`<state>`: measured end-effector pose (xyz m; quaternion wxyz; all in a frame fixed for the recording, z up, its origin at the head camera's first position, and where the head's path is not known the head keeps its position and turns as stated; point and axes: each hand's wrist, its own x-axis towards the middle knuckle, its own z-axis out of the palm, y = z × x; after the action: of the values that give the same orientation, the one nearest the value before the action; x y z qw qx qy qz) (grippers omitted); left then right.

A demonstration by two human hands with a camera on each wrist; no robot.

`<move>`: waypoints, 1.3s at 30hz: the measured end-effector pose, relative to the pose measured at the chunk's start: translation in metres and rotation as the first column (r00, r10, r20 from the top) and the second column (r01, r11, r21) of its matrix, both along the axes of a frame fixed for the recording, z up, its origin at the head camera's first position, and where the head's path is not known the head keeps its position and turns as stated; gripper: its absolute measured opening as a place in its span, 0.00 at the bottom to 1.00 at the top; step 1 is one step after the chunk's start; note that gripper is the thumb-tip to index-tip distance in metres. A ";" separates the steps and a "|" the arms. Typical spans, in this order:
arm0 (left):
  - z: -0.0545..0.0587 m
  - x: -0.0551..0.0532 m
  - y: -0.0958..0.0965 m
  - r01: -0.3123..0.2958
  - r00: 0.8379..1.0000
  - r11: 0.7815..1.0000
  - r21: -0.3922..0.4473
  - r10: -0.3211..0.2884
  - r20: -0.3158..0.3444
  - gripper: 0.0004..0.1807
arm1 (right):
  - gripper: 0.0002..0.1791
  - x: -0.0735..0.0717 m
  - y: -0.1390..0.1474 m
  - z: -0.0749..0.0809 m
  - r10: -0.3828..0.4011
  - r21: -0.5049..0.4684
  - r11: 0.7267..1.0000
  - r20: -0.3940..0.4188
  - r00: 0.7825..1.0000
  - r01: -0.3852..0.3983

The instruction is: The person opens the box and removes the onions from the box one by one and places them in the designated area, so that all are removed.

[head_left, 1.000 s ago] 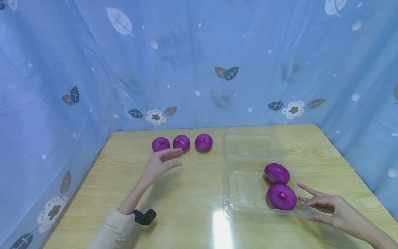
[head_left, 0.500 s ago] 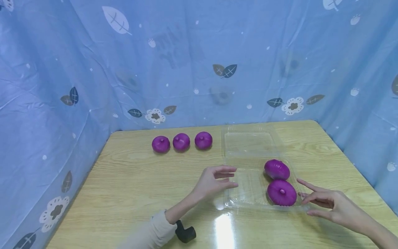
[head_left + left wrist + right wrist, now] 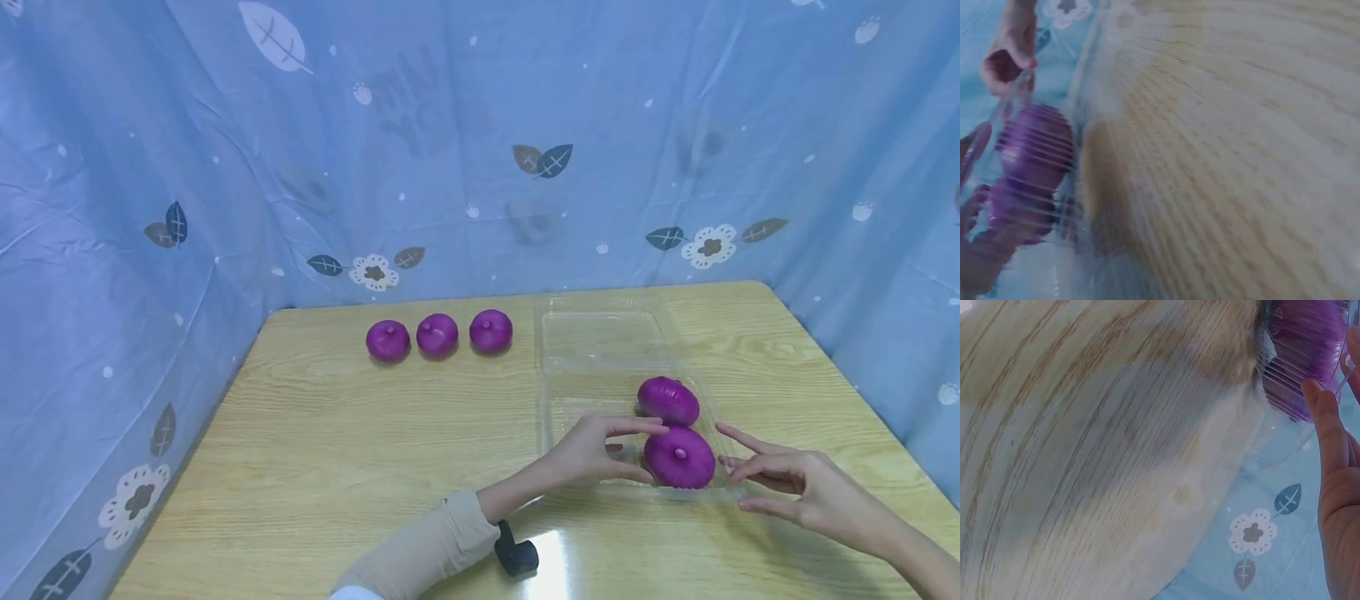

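Observation:
A clear plastic clamshell container lies unfolded on the table's right side, its lid part toward the back. In its near tray, along the right side, sit two purple onions, the rear onion tilted and the front onion stem up. My left hand reaches over the tray, fingertips and thumb at the front onion's left side; whether they touch it cannot be told. My right hand pinches the container's right rim, fingers on the ribbed wall, as the right wrist view also shows.
Three more purple onions stand in a row at the back of the wooden table: a left onion, a middle onion and a right onion. A blue patterned curtain hangs behind and beside the table.
My left hand has travelled right from near the row of onions to the front onion in the container. The right hand stays at the container's rim, and the onions keep their places.

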<state>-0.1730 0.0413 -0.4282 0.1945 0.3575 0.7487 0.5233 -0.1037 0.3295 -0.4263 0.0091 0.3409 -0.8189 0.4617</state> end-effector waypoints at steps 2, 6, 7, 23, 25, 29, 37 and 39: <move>-0.002 -0.002 0.006 0.026 0.998 0.999 -0.041 -0.028 -0.047 0.32 | 0.20 -0.001 0.001 0.000 0.004 -0.007 1.000 0.001 1.000 -0.004; -0.004 -0.003 0.014 0.057 0.984 0.989 -0.136 -0.079 -0.161 0.35 | 0.20 -0.001 0.002 -0.003 0.030 -0.030 0.999 0.006 1.000 -0.030; -0.004 -0.003 0.016 0.058 0.977 0.986 -0.157 -0.088 -0.196 0.36 | 0.20 -0.001 0.002 -0.003 0.037 -0.034 0.999 0.006 0.999 -0.037; -0.007 -0.002 0.027 -0.029 0.933 0.975 -0.219 -0.052 -0.355 0.35 | 0.21 -0.003 0.001 -0.006 0.044 -0.025 0.999 -0.005 0.999 -0.044; -0.008 -0.002 0.028 -0.023 0.930 0.976 -0.216 -0.058 -0.362 0.36 | 0.20 -0.003 0.001 -0.006 0.042 -0.017 0.999 0.005 0.999 -0.042; -0.008 -0.003 0.029 0.000 0.905 0.965 -0.261 -0.111 -0.411 0.41 | 0.19 -0.002 0.002 -0.005 0.046 -0.005 0.999 0.023 0.999 -0.046; -0.007 -0.008 0.020 -0.012 0.893 0.953 -0.301 -0.125 -0.431 0.36 | 0.20 -0.004 0.001 -0.004 0.067 0.001 0.998 0.022 0.998 -0.067; -0.005 -0.008 0.015 -0.029 0.911 0.952 -0.304 -0.101 -0.400 0.35 | 0.20 -0.004 0.002 -0.003 0.064 0.002 0.998 0.021 0.998 -0.064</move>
<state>-0.1814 0.0560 -0.4330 0.0951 0.4392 0.8373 0.3114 -0.1073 0.3311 -0.4298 -0.0147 0.3620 -0.8081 0.4644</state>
